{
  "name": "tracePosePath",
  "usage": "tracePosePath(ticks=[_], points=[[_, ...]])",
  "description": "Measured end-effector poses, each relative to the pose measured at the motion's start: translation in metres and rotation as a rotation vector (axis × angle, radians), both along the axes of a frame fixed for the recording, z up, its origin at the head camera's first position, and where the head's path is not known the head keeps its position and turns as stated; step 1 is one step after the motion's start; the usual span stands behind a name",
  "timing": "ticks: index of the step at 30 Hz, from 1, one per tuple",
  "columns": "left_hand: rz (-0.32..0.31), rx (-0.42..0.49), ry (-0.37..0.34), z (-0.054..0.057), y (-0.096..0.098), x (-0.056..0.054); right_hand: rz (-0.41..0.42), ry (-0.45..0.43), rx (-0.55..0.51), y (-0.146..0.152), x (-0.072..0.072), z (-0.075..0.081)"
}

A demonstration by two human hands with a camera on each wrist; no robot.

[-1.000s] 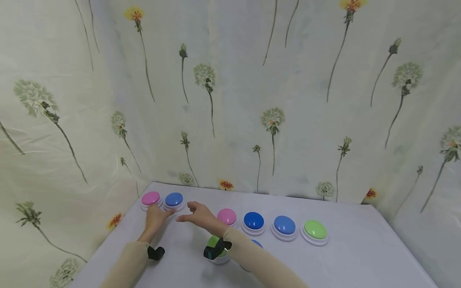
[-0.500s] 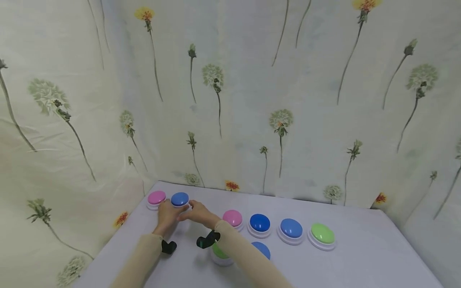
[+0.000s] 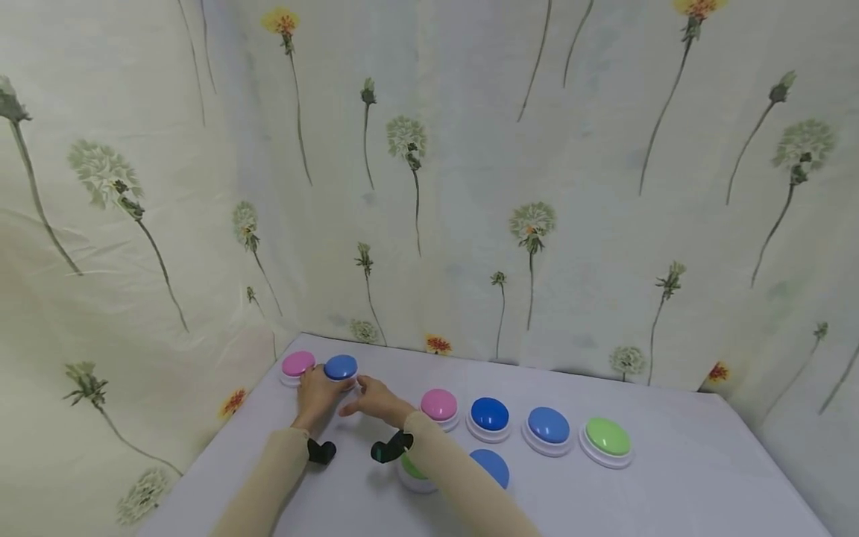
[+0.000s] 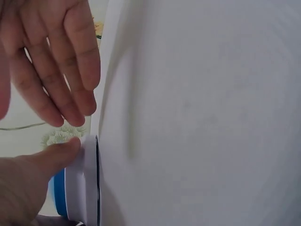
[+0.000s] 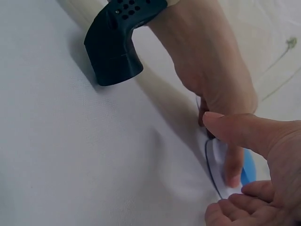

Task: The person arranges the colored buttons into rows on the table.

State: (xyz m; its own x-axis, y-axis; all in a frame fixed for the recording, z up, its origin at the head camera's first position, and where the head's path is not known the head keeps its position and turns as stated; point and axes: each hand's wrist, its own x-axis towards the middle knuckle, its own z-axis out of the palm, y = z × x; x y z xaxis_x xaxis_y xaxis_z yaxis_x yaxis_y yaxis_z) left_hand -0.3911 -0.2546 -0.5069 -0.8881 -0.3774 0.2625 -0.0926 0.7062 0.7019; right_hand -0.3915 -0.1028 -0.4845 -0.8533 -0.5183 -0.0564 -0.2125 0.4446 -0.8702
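A light-blue dome push button (image 3: 340, 367) with a white round base stands near the far left of the table. My left hand (image 3: 320, 399) grips it, thumb across its near side; in the left wrist view, the left thumb (image 4: 54, 157) presses the white base. My right hand (image 3: 379, 403) hovers just right of that button, fingers loosely bent and holding nothing. The right wrist view shows the right hand's thumb (image 5: 235, 127) near the left hand. A pink button (image 3: 297, 364) is partly hidden behind the left hand.
Pink (image 3: 439, 404), dark blue (image 3: 489, 415), light-blue (image 3: 548, 425) and green (image 3: 607, 436) buttons form a row to the right. The right forearm partly covers another green button (image 3: 414, 481) and blue button (image 3: 492, 468). A flowered curtain (image 3: 470, 186) closes off the white table's back.
My left hand has moved right, from the far-left pink button onto the light-blue one. The right hand has come closer to it. The head view has shifted slightly left.
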Motion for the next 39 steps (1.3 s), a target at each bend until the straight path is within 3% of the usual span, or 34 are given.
tracePosePath(ticks=[6, 11, 17, 25, 29, 34, 39], points=[[-0.042, 0.077, 0.011, -0.001, -0.005, -0.001, -0.021, -0.01, 0.001, 0.003, -0.001, -0.004], [-0.157, 0.063, 0.001, -0.004, -0.019, -0.001, -0.036, -0.014, 0.005, 0.006, -0.004, -0.006], [-0.307, 0.039, -0.093, -0.003, -0.04, 0.002, -0.038, -0.036, -0.008, 0.011, -0.006, -0.005], [-0.405, 0.0, -0.147, 0.007, -0.05, 0.013, -0.011, -0.071, -0.045, 0.011, -0.006, -0.004], [-0.471, 0.031, -0.147, 0.006, -0.055, 0.015, 0.008, -0.1, -0.077, 0.01, -0.006, -0.005], [-0.611, 0.104, -0.178, 0.006, -0.057, 0.02, 0.028, -0.091, -0.081, 0.011, -0.008, -0.007], [-0.676, 0.116, -0.191, 0.007, -0.056, 0.023, 0.035, -0.083, -0.075, 0.012, -0.009, -0.009]])
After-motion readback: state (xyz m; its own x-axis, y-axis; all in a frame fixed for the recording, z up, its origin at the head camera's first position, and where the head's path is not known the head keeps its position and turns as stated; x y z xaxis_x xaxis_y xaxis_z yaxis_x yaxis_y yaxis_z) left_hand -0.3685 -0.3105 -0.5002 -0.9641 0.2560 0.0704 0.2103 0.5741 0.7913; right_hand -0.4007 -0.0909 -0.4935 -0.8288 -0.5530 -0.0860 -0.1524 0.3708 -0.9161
